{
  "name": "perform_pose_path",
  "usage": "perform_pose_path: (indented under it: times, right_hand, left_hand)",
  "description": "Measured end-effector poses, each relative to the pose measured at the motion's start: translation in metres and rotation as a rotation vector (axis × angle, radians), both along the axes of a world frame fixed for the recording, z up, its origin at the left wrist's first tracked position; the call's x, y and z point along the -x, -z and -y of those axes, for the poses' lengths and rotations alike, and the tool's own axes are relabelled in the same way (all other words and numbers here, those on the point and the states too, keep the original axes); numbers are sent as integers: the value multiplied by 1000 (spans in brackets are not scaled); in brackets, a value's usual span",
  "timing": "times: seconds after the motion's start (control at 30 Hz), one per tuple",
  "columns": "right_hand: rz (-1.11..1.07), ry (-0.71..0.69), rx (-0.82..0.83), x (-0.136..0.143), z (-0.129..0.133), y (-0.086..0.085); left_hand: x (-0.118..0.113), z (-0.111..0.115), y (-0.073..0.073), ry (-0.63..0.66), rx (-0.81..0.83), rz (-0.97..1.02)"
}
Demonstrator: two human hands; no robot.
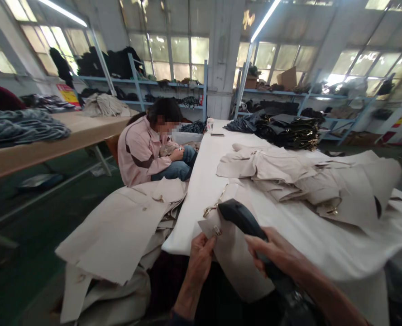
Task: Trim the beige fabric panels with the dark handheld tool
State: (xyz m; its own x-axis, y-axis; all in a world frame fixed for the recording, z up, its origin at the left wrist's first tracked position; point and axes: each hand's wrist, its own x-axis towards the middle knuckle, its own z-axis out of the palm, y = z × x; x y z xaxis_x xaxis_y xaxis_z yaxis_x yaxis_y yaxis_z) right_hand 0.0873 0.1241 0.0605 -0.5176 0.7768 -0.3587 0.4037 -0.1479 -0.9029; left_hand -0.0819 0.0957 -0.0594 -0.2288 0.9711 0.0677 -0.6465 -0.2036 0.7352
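Left grip: the left grip (201, 258) is closed in a pinch on the cloth (233, 253), close by the small buckle (217, 230), at the tabletop's near edge.
Right grip: the right grip (278, 252) is closed round the black tool (243, 215), its head angled over the cloth above the tabletop's near left part.
Cloth: its upper part is over the tabletop (206, 158), its lower end hanging past the near edge; a gold clasp (208, 211) lies just beside the tool's head.
Tool work: I'd judge this to be the step of working the tool on the cloth near its metal parts; whether the head touches, I cannot tell from here.
Handling: moving the tool along calls for a firm pinch, the cloth kept flat, and the head guided clear of clasp, buckle and fingertips.
Beige piles: one heap (285, 174) lies on the tabletop's right part; another (119, 231) sits off its left side.
Black stack: the stack (289, 131) is at the tabletop's far end; the phone (217, 135) lies to its left.
Co-worker: a person (140, 151) in pink sits at the tabletop's left side, head bent.
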Motion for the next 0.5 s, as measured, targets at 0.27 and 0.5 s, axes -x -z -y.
perform_pose_path:
  times: [0.27,0.5]
  right_hand:
    - [7,146,-55,-34,-22,-14]
    - [217,99,-20,-103,54,-9]
  left_hand:
    - [1,-25,1,-185,124,32]
    - [10,-65,10,-306,179,-165]
